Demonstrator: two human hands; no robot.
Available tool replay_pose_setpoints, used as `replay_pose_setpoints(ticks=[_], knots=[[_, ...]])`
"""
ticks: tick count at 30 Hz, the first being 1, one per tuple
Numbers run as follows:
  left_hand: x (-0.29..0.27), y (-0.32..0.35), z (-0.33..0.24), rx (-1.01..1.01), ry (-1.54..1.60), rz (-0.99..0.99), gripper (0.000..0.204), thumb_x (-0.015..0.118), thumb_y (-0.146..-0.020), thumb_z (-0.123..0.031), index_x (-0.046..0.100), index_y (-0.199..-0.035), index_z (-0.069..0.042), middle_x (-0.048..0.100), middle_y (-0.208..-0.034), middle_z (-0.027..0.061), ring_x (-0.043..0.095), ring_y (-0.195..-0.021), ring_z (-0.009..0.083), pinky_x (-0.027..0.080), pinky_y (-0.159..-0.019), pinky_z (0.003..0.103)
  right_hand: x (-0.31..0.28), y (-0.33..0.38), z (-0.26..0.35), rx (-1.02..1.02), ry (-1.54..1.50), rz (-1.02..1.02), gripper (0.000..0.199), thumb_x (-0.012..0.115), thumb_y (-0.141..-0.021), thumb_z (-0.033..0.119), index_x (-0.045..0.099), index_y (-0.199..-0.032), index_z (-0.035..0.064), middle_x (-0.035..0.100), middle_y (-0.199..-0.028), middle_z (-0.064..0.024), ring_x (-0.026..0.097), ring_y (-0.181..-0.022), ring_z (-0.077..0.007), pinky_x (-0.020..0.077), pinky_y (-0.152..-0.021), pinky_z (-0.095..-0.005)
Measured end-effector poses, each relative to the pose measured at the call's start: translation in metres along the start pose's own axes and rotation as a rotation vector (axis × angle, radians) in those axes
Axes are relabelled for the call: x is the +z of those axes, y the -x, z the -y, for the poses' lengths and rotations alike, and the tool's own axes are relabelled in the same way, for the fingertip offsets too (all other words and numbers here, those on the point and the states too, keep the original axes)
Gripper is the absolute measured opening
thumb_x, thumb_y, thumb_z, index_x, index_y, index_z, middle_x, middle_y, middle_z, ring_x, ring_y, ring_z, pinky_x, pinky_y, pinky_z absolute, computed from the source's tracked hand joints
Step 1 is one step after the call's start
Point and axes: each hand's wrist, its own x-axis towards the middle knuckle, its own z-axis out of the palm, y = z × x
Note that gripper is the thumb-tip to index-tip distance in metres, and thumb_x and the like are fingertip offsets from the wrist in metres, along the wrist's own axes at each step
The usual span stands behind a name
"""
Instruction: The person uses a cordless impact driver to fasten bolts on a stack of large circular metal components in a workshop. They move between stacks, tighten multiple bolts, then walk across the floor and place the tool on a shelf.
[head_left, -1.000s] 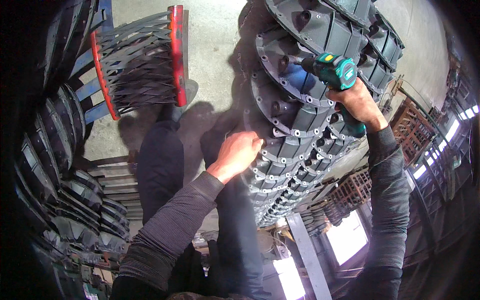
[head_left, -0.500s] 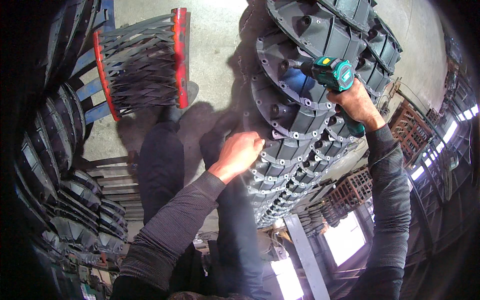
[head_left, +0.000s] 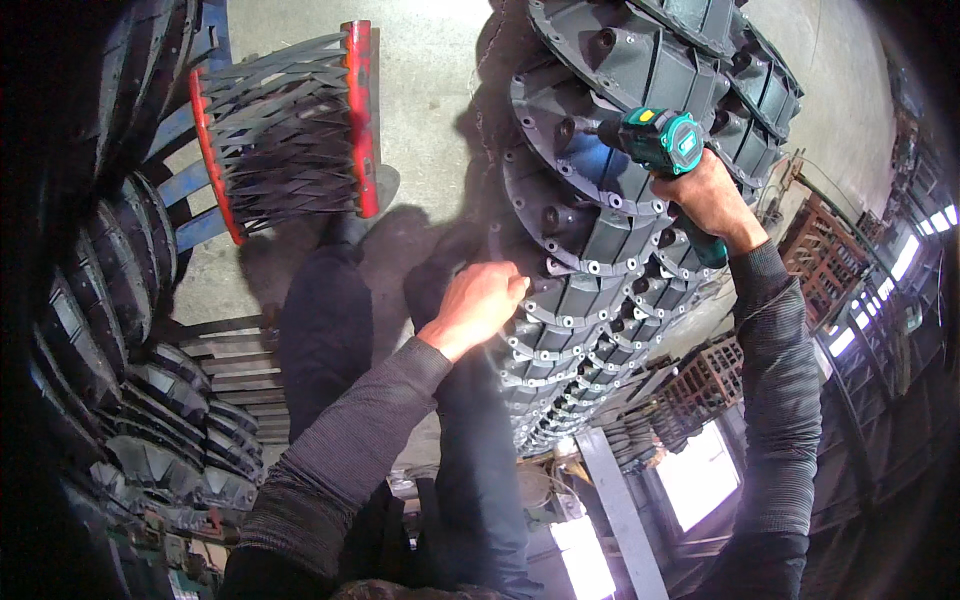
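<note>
My right hand point(head_left: 712, 203) is wrapped round the grip of a teal and black cordless drill point(head_left: 662, 140). Its nose points left at a round boss point(head_left: 567, 131) on one of the black ribbed castings point(head_left: 640, 75); a bluish light falls on the part there. Whether the bit touches the boss, I cannot tell. Lower and to the left, my left hand point(head_left: 478, 303) is closed, its thumb and fingers drawn together beside the stack's left edge. Anything inside those fingers is hidden. The curved castings stand piled in overlapping rows, with small bolt holes along their flanges.
Left of my legs, a stand with red side plates and crossed dark straps point(head_left: 290, 130) rests near blue bars point(head_left: 183, 190). More dark castings point(head_left: 130, 240) are stacked at the far left, above a slatted pallet point(head_left: 235, 365). Brown crates point(head_left: 825, 250) stand beyond the right arm.
The picture has shifted slightly, the surroundings at left moving a little down and right. Both hands and the drill keep nearly the same places against the castings.
</note>
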Motion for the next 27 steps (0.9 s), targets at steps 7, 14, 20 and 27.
replay_pose_setpoints(ticks=[7,14,20,27], knots=[[-0.011,0.005,0.020,0.023,0.008,-0.130,0.032,0.066,-0.102,-0.030,0.075,-0.112,-0.001,0.076,-0.098,0.0199,0.075,-0.095,0.0343,0.057,-0.085,0.044,0.000,0.000,-0.009,0.036,-0.093,0.014,0.021,0.076,-0.082,0.011,0.070,-0.093,-0.0058,0.071,-0.073,-0.0137,0.073,-0.061,-0.0189,0.0595,-0.061,-0.0365],[-0.173,0.054,0.112,0.074,-0.205,-1.098,0.026,0.070,-0.101,-0.019,0.072,-0.120,-0.002,0.070,-0.108,0.0114,0.068,-0.095,0.0246,0.055,-0.089,0.038,0.002,0.014,-0.007,0.113,-0.446,0.058,0.021,0.077,-0.078,0.010,0.070,-0.087,-0.0079,0.068,-0.075,-0.0083,0.068,-0.066,-0.0164,0.0565,-0.062,-0.0354],[-0.298,0.057,0.203,-0.235,-0.381,-1.230,0.061,0.076,-0.097,-0.029,0.057,-0.145,0.003,0.067,-0.125,0.0209,0.066,-0.115,0.0369,0.051,-0.102,0.045,0.020,0.020,-0.023,0.166,-0.505,-0.012,0.024,0.080,-0.079,0.018,0.074,-0.085,-0.0036,0.071,-0.072,-0.0067,0.066,-0.063,-0.0163,0.0527,-0.061,-0.0362],[-0.329,0.029,0.250,-0.212,0.266,-0.852,0.034,0.080,-0.094,-0.021,0.071,-0.120,-0.001,0.073,-0.099,0.0053,0.067,-0.092,0.0185,0.053,-0.085,0.036,0.089,0.052,-0.011,0.050,-0.884,-0.217,0.016,0.077,-0.087,0.010,0.076,-0.102,0.0041,0.072,-0.087,0.0009,0.063,-0.075,-0.0106,0.0526,-0.071,-0.0319]])
